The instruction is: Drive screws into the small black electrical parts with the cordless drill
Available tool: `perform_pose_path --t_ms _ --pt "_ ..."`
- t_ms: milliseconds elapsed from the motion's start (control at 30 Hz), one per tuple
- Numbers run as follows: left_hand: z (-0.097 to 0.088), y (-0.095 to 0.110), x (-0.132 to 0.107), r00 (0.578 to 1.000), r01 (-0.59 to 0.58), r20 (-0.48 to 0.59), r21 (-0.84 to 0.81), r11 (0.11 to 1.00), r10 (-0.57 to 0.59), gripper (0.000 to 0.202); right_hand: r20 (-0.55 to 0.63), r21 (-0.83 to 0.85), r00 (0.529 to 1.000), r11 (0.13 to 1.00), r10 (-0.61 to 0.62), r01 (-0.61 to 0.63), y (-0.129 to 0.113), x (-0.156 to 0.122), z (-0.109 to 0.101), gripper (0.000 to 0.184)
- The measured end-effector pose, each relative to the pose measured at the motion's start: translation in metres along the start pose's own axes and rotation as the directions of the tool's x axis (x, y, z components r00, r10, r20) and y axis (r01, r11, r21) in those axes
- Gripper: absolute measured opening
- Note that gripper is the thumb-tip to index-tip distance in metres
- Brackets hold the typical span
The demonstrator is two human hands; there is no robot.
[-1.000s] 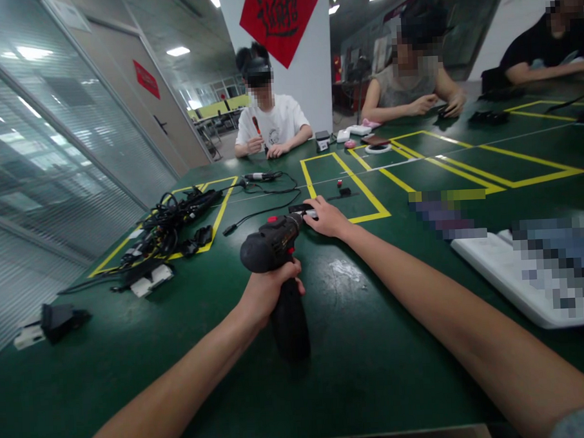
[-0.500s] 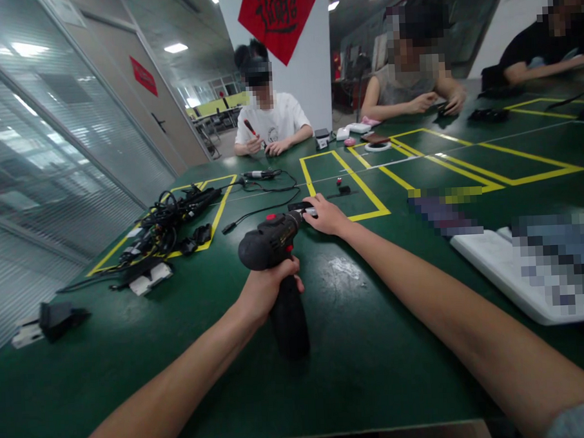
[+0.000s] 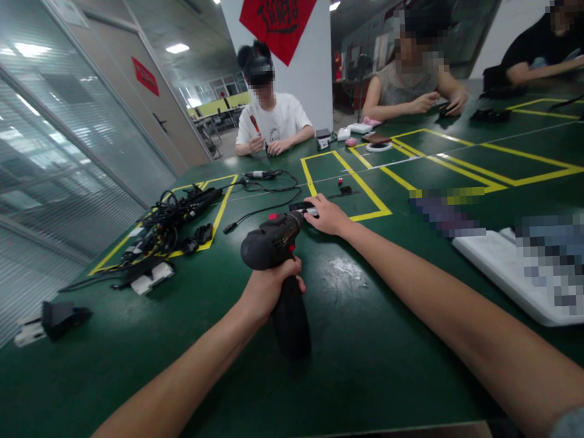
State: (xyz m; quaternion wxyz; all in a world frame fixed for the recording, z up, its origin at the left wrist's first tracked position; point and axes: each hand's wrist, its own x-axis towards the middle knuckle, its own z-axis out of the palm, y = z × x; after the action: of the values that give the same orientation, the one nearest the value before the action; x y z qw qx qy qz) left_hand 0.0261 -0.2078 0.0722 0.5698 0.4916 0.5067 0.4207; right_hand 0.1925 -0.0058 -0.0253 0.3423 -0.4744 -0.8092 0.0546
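In the head view, the left hand (image 3: 271, 294) clenches the grip of a black cordless drill (image 3: 272, 240) above the green desk (image 3: 355, 345). The right hand (image 3: 327, 216) curls over the drill's nose, its grip unclear. Yellow-taped bays (image 3: 352, 171) and tangled black cables (image 3: 166, 224) lie ahead, beside a glass partition (image 3: 50, 126).

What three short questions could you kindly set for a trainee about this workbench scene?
1. Which hand grips the handle of the cordless drill, left or right?
2. True or false: the person across the table, in a white T-shirt, holds a red-handled screwdriver.
3. What colour is the tape marking out areas on the green table?

Key:
1. The left hand
2. True
3. Yellow
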Motion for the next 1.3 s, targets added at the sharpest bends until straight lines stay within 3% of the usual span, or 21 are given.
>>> perform_pose_path --t_ms 267,467,800,1300 --pt "0.0010 0.0016 -0.0008 0.999 0.040 -0.012 0.057 0.998 -0.039 0.013 0.002 -0.007 1.000 1.000 -0.001 0.001 -0.0002 -0.0003 -0.0001 0.049" --pt "0.0027 0.0038 -0.0014 0.999 0.017 -0.027 -0.002 1.000 -0.017 0.029 0.004 -0.009 1.000 1.000 -0.005 0.005 -0.0005 0.0003 -0.0003 0.048" --pt "0.0026 0.0032 -0.0019 0.999 0.029 -0.045 0.018 0.999 -0.028 0.016 -0.001 -0.004 1.000 1.000 -0.002 0.002 -0.0011 0.0002 -0.0010 0.048" --pt "0.0020 0.0029 -0.0013 0.999 0.023 -0.039 0.025 0.999 -0.022 0.019 0.006 -0.007 1.000 1.000 -0.004 0.004 -0.0005 0.0001 -0.0006 0.047"
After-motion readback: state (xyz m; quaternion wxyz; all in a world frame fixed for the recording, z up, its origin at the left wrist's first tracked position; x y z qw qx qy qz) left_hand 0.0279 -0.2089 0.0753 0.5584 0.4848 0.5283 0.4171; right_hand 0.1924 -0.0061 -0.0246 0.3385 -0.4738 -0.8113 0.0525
